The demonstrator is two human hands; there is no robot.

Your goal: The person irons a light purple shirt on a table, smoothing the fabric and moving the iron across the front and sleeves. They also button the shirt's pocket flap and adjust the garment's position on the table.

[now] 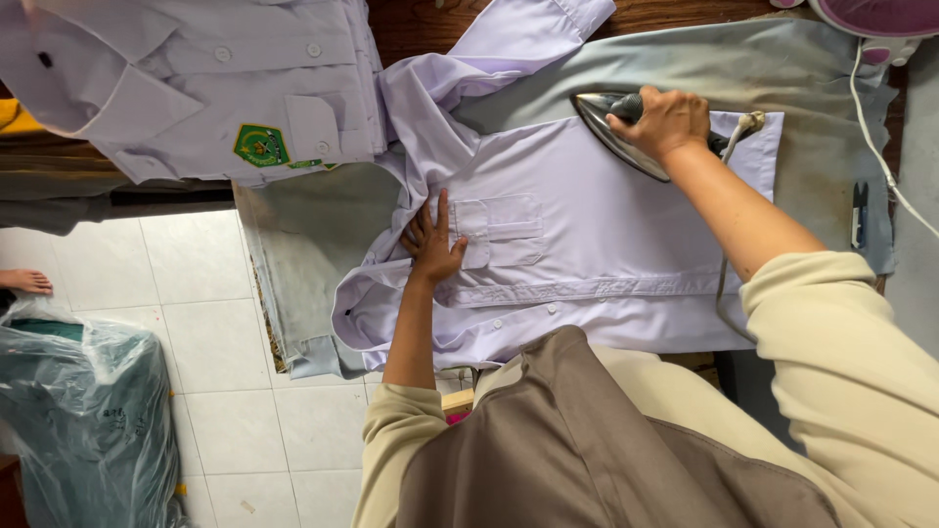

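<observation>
A pale lilac shirt lies spread on a grey-green ironing cloth. My left hand presses flat on the shirt beside its chest pocket, fingers apart. My right hand grips the handle of a metal iron, which rests on the shirt's far edge. The iron's cord runs back under my right forearm. My cream sleeves and brown garment fill the lower right.
A stack of folded lilac shirts with a green badge lies at upper left. A plastic bag sits on the white tiled floor, near another person's bare foot. A white cable and a small dark clip lie at right.
</observation>
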